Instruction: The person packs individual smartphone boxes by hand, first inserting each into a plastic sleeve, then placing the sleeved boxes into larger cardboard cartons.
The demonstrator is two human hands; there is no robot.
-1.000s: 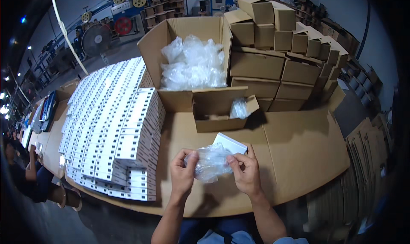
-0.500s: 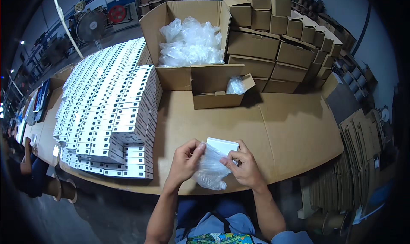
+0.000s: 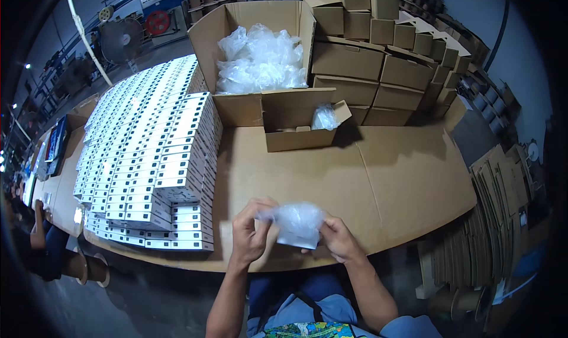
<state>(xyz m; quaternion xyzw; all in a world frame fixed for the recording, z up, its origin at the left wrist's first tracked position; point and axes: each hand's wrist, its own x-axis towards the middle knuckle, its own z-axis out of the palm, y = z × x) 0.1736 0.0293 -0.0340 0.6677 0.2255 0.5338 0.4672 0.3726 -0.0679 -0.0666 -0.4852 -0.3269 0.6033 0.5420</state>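
Near the front edge of the cardboard-covered table, a clear plastic bag (image 3: 299, 216) is drawn around a small white box (image 3: 297, 241). The box's lower edge shows through or below the film; the rest of it is blurred. My left hand (image 3: 251, 230) is closed, pinching the bag's left side between thumb and fingers. On the other side, my right hand (image 3: 339, 238) grips the bag's right end, with its fingers partly hidden behind it.
Stacked white boxes (image 3: 148, 154) cover the table's left side. A low open carton (image 3: 300, 141) holds a plastic-wrapped item. Behind it stands a large carton (image 3: 207, 39) full of clear bags. Brown cartons (image 3: 348, 60) are piled at the back right; flattened cardboard (image 3: 488, 225) leans beyond the table's right edge.
The white box and bag have turned over between my hands, so the film now lies on top and the box's white edge faces me. My left hand has shifted slightly lower.
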